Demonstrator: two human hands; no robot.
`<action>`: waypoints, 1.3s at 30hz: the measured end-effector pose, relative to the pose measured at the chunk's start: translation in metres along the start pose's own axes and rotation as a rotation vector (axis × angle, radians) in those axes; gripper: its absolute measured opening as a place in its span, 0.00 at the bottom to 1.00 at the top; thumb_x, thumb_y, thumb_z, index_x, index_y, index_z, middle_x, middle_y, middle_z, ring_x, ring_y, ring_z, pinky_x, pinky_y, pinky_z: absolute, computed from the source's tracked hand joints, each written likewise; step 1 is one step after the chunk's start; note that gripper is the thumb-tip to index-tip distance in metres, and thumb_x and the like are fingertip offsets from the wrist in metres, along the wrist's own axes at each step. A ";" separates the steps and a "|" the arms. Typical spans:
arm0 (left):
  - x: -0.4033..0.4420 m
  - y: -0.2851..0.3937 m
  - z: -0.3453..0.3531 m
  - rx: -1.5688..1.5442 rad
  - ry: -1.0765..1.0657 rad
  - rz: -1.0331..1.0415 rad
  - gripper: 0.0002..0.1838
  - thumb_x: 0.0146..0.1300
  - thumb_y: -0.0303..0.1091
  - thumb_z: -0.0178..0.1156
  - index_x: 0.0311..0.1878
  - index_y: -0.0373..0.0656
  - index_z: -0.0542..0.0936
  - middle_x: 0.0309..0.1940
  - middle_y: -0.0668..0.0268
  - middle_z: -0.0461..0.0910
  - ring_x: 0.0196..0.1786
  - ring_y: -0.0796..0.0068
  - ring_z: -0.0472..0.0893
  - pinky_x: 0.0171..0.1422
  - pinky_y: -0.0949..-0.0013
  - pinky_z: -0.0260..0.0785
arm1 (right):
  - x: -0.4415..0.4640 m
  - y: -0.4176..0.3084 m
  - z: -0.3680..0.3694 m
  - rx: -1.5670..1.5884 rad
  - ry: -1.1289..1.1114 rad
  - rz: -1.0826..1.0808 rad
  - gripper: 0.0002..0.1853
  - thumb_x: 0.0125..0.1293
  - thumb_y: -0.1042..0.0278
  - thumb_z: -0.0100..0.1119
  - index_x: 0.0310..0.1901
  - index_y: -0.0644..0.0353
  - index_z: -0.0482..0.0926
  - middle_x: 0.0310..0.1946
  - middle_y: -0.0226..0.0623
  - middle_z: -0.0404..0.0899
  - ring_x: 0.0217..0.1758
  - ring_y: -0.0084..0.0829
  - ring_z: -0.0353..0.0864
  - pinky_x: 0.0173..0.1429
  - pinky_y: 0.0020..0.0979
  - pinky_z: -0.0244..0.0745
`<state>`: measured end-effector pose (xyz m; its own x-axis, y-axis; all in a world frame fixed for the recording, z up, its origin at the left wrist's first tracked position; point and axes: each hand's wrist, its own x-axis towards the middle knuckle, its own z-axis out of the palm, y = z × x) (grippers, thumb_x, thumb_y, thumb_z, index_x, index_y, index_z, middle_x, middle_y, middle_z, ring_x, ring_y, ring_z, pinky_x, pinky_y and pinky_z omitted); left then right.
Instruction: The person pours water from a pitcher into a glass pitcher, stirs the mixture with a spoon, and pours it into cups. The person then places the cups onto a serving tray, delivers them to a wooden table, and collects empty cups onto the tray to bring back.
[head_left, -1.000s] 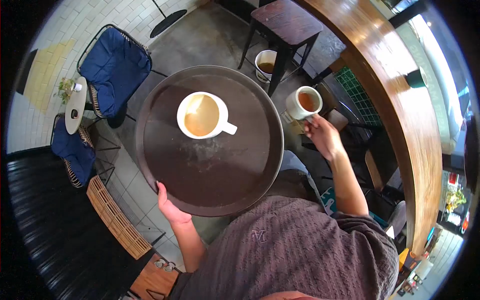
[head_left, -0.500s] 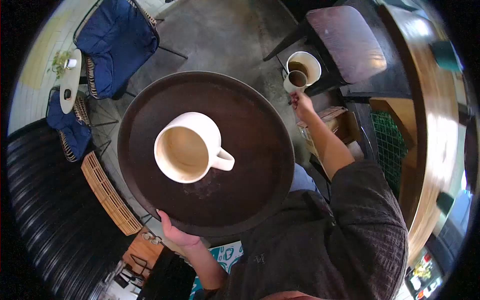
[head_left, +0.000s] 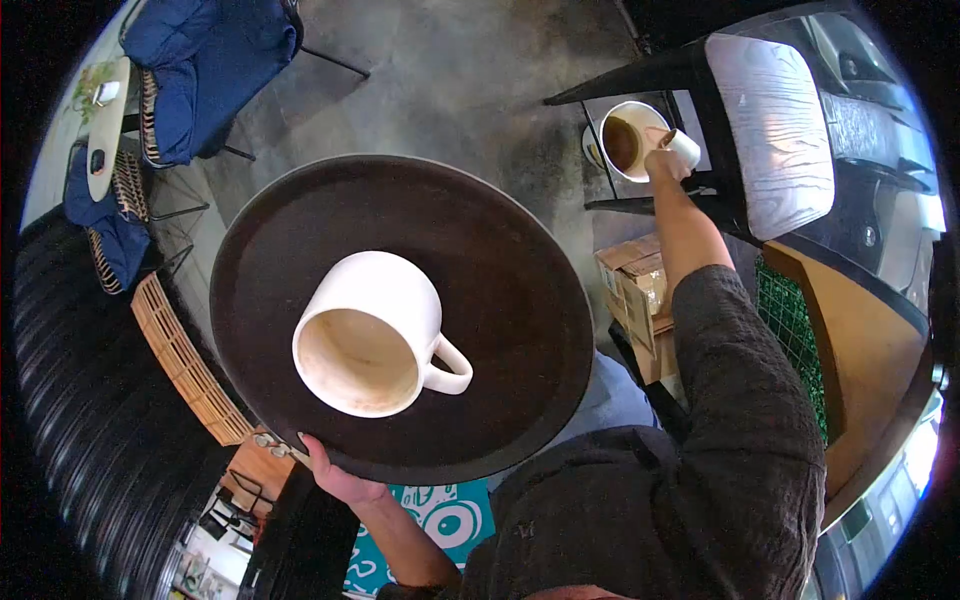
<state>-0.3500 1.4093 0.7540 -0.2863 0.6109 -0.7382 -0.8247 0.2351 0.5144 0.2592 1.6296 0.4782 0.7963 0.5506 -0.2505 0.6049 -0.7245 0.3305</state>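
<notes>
My left hand (head_left: pixel 345 482) supports a round dark brown tray (head_left: pixel 500 300) at its near left rim. The thumb shows at the edge, while the other fingers are hidden underneath. On the tray a white mug (head_left: pixel 392 290) stands, with coffee-coloured residue inside and its handle towards the right. Stretched out to the right, my right hand (head_left: pixel 667 166) is closed on a second white mug (head_left: pixel 685 149), tipped over a white bucket (head_left: pixel 645 112). A thin brownish streak shows at that mug's mouth. Brown liquid lies in the bucket.
A stool with a wood-grain seat (head_left: pixel 775 130) stands just right of the bucket. Below it is an open cardboard box (head_left: pixel 630 290). Blue chairs (head_left: pixel 215 70) and a small oval table (head_left: pixel 105 150) are at the upper left, with a bamboo bench (head_left: pixel 185 360) lower down.
The mug in my right hand has gone from upright with dark liquid to tipped over the bucket. My view has shifted, and the tray's mug appears slightly lower and larger.
</notes>
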 end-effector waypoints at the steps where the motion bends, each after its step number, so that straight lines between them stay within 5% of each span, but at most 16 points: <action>1: 0.002 -0.002 0.000 0.025 0.002 0.002 0.30 0.73 0.48 0.46 0.70 0.39 0.61 0.69 0.57 0.65 0.68 0.55 0.68 0.72 0.48 0.58 | 0.000 0.000 -0.005 -0.039 0.034 0.006 0.19 0.66 0.58 0.50 0.47 0.62 0.84 0.52 0.53 0.79 0.53 0.44 0.82 0.57 0.40 0.76; 8: 0.013 -0.018 -0.006 0.048 0.057 -0.003 0.31 0.73 0.51 0.44 0.71 0.38 0.61 0.69 0.55 0.64 0.68 0.54 0.67 0.73 0.48 0.57 | 0.009 0.005 -0.017 -0.054 0.031 0.251 0.17 0.69 0.61 0.51 0.51 0.59 0.83 0.59 0.51 0.68 0.53 0.39 0.82 0.55 0.31 0.78; 13: 0.014 -0.027 -0.008 0.061 0.170 0.035 0.32 0.73 0.51 0.44 0.71 0.38 0.61 0.69 0.55 0.63 0.69 0.54 0.66 0.73 0.48 0.57 | 0.018 -0.001 -0.001 -0.029 0.104 0.205 0.17 0.66 0.58 0.53 0.48 0.60 0.84 0.56 0.49 0.72 0.53 0.39 0.82 0.57 0.32 0.77; 16: 0.009 -0.030 -0.009 0.005 0.133 0.050 0.31 0.73 0.51 0.45 0.70 0.38 0.62 0.69 0.55 0.63 0.68 0.55 0.67 0.72 0.48 0.58 | 0.044 -0.005 0.020 0.087 0.026 -0.026 0.19 0.65 0.56 0.55 0.46 0.64 0.83 0.49 0.47 0.79 0.52 0.34 0.82 0.55 0.34 0.76; 18: 0.004 -0.029 -0.014 0.034 0.137 0.088 0.31 0.73 0.50 0.45 0.70 0.38 0.62 0.69 0.57 0.64 0.68 0.55 0.67 0.72 0.48 0.58 | 0.060 -0.001 0.061 1.101 -0.024 0.218 0.20 0.65 0.57 0.54 0.46 0.68 0.82 0.42 0.44 0.83 0.46 0.32 0.82 0.53 0.37 0.74; 19: 0.001 -0.030 -0.011 -0.003 0.132 0.081 0.30 0.74 0.50 0.45 0.70 0.38 0.62 0.69 0.57 0.64 0.67 0.55 0.68 0.72 0.49 0.58 | 0.075 0.015 0.088 1.199 -0.209 0.065 0.19 0.66 0.55 0.53 0.41 0.65 0.82 0.37 0.39 0.82 0.37 0.29 0.80 0.43 0.34 0.74; 20: -0.003 -0.029 -0.009 -0.038 0.126 0.076 0.30 0.74 0.50 0.44 0.70 0.38 0.63 0.69 0.58 0.65 0.67 0.55 0.68 0.72 0.49 0.58 | 0.055 0.010 0.073 1.448 -0.423 0.158 0.17 0.68 0.53 0.51 0.36 0.59 0.80 0.32 0.34 0.80 0.27 0.25 0.75 0.31 0.28 0.69; 22: -0.010 -0.029 -0.005 -0.030 0.112 0.095 0.29 0.74 0.49 0.44 0.70 0.38 0.63 0.69 0.58 0.65 0.67 0.55 0.68 0.72 0.50 0.58 | 0.005 -0.005 0.051 1.677 -0.462 0.235 0.15 0.69 0.53 0.51 0.34 0.55 0.76 0.27 0.31 0.77 0.21 0.21 0.69 0.23 0.22 0.60; 33: -0.052 0.027 -0.019 -0.134 0.087 0.208 0.25 0.74 0.45 0.45 0.66 0.38 0.67 0.65 0.60 0.70 0.65 0.57 0.71 0.70 0.52 0.60 | -0.309 0.022 -0.223 1.632 -0.448 -0.449 0.20 0.76 0.55 0.44 0.30 0.61 0.74 0.24 0.29 0.75 0.20 0.13 0.57 0.24 0.22 0.53; 36: -0.066 0.031 -0.026 -0.213 0.089 0.237 0.26 0.73 0.46 0.47 0.66 0.38 0.67 0.65 0.60 0.70 0.65 0.58 0.70 0.70 0.51 0.59 | -0.348 0.045 -0.278 1.412 -0.358 -0.867 0.21 0.77 0.58 0.41 0.24 0.57 0.64 0.29 0.43 0.79 0.19 0.15 0.57 0.25 0.20 0.51; 38: -0.067 0.032 -0.032 -0.288 -0.065 0.212 0.27 0.73 0.48 0.49 0.67 0.39 0.67 0.65 0.60 0.70 0.65 0.58 0.70 0.70 0.51 0.59 | -0.373 0.056 -0.311 1.370 -0.486 -0.969 0.22 0.77 0.58 0.42 0.31 0.65 0.77 0.20 0.27 0.69 0.22 0.16 0.58 0.29 0.22 0.55; 39: -0.072 0.034 -0.029 -0.244 0.000 0.242 0.28 0.73 0.49 0.48 0.67 0.38 0.66 0.65 0.58 0.69 0.66 0.56 0.69 0.71 0.50 0.59 | -0.390 0.057 -0.327 1.390 -0.550 -0.993 0.22 0.77 0.58 0.41 0.31 0.65 0.77 0.20 0.27 0.69 0.23 0.16 0.60 0.30 0.22 0.57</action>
<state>-0.3717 1.3509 0.8118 -0.4877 0.6269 -0.6076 -0.8255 -0.1045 0.5546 -0.0171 1.5094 0.8921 -0.0951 0.9756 -0.1977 0.1337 -0.1843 -0.9737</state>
